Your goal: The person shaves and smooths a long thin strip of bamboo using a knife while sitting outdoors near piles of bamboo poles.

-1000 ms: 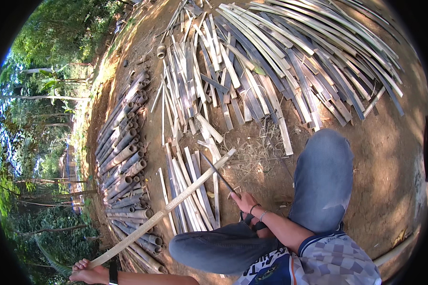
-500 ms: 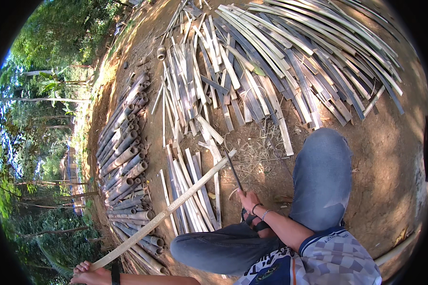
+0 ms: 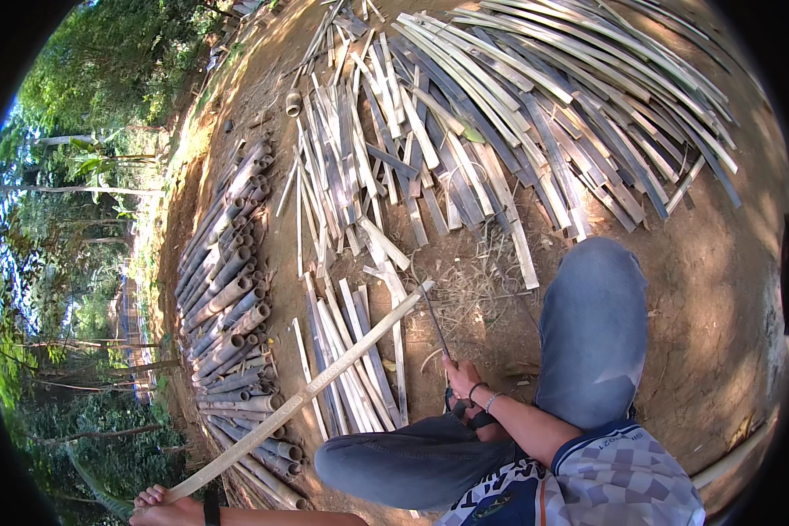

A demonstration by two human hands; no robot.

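Observation:
My left hand (image 3: 159, 506), at the lower left, is closed around the near end of a long pale bamboo strip (image 3: 333, 369). The strip slants up and right over my bent left knee's outer side, its far end lying toward the middle of the ground. In front of my shins, my right hand (image 3: 463, 379) grips a knife (image 3: 435, 321) with a thin dark blade pointing away from me. Its tip is close to the strip's far end; whether they touch I cannot tell. The knife's handle is hidden in my fingers.
Split bamboo slats (image 3: 548, 114) spread in a large heap ahead and to the right. A smaller bundle of slats (image 3: 359, 359) lies beyond my left knee. Round bamboo poles (image 3: 237, 289) are stacked at the left. Shavings (image 3: 478, 285) litter the dirt.
The knife and right hand have shifted very slightly, the blade now a little more upright. The left hand and the bamboo strip stay nearly in place.

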